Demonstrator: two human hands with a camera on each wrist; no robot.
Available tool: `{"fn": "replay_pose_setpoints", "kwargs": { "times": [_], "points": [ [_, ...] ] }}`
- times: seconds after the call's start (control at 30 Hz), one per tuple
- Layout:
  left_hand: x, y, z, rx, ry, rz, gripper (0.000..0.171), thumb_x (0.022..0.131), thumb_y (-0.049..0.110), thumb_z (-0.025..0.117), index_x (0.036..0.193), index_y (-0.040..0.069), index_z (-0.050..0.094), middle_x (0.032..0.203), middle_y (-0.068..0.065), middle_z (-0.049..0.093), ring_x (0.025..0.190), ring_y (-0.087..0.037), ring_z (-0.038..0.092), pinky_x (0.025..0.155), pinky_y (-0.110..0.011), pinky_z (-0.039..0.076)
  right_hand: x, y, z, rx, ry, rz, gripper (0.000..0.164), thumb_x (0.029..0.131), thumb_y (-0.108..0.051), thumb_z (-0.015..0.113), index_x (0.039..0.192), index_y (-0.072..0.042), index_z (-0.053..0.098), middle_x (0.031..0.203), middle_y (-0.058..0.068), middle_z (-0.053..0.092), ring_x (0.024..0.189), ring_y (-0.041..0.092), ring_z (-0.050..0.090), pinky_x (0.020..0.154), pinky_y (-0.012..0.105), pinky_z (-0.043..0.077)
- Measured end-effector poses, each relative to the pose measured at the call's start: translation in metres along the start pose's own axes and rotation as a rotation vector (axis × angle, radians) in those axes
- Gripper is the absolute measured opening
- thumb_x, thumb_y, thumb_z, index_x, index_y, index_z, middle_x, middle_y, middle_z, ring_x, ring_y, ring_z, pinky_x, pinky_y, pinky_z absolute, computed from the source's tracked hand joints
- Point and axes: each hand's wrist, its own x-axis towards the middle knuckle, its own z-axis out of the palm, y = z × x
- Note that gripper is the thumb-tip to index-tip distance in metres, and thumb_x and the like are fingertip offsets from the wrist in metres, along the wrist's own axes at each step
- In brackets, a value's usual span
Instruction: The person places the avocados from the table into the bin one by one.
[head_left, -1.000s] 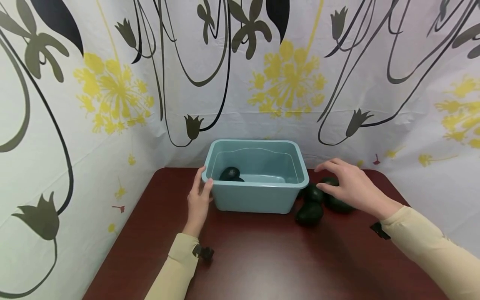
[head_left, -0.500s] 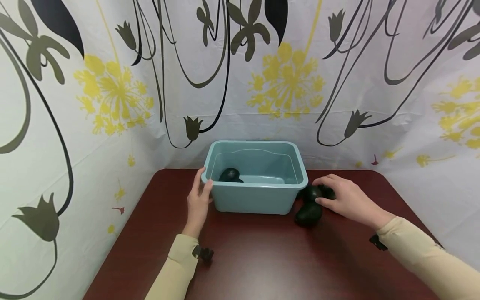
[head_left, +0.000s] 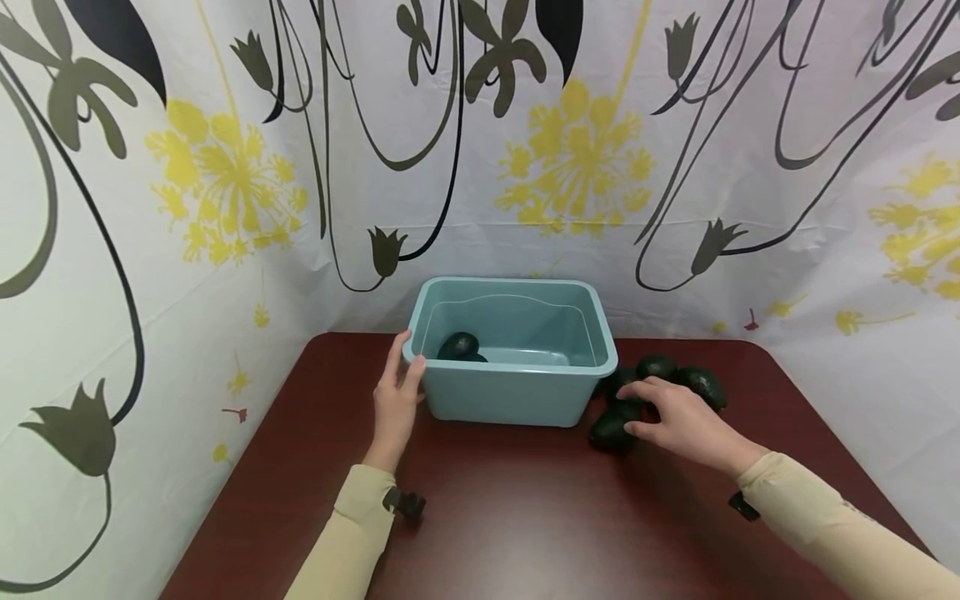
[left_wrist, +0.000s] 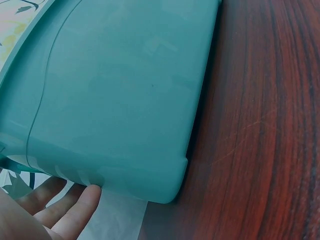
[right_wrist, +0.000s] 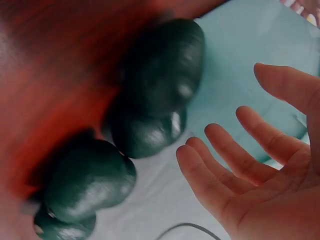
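Observation:
In the head view my left hand [head_left: 393, 408] rests at the left front corner of a pale blue plastic bin [head_left: 510, 396]. Its nearly straight fingers [left_wrist: 82, 210] touch the outside wall in the left wrist view. My right hand [head_left: 686, 425] hovers at the dark green avocados right of the bin, fingers apart and thumb overlapping the front avocado [head_left: 611, 429] in the head view. From the right wrist, nothing lies between its spread fingers [right_wrist: 220, 137], and the nearest avocado [right_wrist: 167, 65] shows beside them. Inside the bin lies an avocado [head_left: 459, 345], with another partly hidden by the front wall.
Farther right on the dark red-brown table [head_left: 510, 517] lie another avocado [head_left: 701, 387] and one behind it [head_left: 657, 367]. A white cloth [head_left: 465, 200] printed with flowers hangs close behind the bin and along both sides.
My right hand has come down and toward me, from over the back right avocados to the front one. My left hand stays at the bin's corner.

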Motion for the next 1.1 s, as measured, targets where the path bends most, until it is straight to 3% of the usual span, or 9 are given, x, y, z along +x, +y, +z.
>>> {"fn": "replay_pose_setpoints", "kwargs": {
  "times": [0.17, 0.33, 0.77, 1.1],
  "points": [
    [0.000, -0.001, 0.001, 0.010, -0.001, -0.003, 0.052, 0.097, 0.060, 0.055, 0.146, 0.056, 0.039, 0.152, 0.006, 0.044, 0.127, -0.026, 0.053, 0.086, -0.059, 0.053, -0.002, 0.006, 0.016, 0.007, -0.022, 0.015, 0.039, 0.083, -0.020, 0.084, 0.119, -0.013, 0.069, 0.115, 0.003, 0.063, 0.097, 0.021, 0.063, 0.080, 0.042, 0.053],
    [-0.001, -0.001, 0.002, 0.012, 0.000, 0.007, 0.050, 0.100, 0.053, 0.056, 0.147, 0.055, 0.039, 0.152, 0.004, 0.045, 0.127, -0.026, 0.054, 0.086, -0.059, 0.054, -0.004, 0.011, 0.024, 0.009, -0.031, 0.046, 0.040, 0.082, -0.019, 0.085, 0.118, -0.015, 0.069, 0.117, 0.003, 0.062, 0.096, 0.021, 0.063, 0.079, 0.043, 0.053],
    [-0.001, -0.001, 0.001, 0.013, 0.013, 0.002, 0.053, 0.096, 0.062, 0.055, 0.147, 0.054, 0.040, 0.149, 0.007, 0.046, 0.126, -0.025, 0.054, 0.085, -0.057, 0.055, -0.009, 0.019, 0.040, 0.011, -0.044, 0.044, 0.059, 0.079, -0.019, 0.086, 0.132, -0.015, 0.061, 0.117, 0.006, 0.060, 0.101, 0.023, 0.061, 0.082, 0.045, 0.053],
    [0.000, 0.000, 0.000, 0.006, 0.001, 0.005, 0.054, 0.096, 0.061, 0.056, 0.147, 0.053, 0.040, 0.150, 0.006, 0.046, 0.126, -0.025, 0.054, 0.085, -0.058, 0.054, -0.012, 0.019, 0.046, 0.030, -0.033, 0.100, 0.062, 0.081, -0.025, 0.086, 0.136, -0.016, 0.057, 0.121, 0.009, 0.060, 0.104, 0.026, 0.062, 0.086, 0.050, 0.051]
  ]
}}
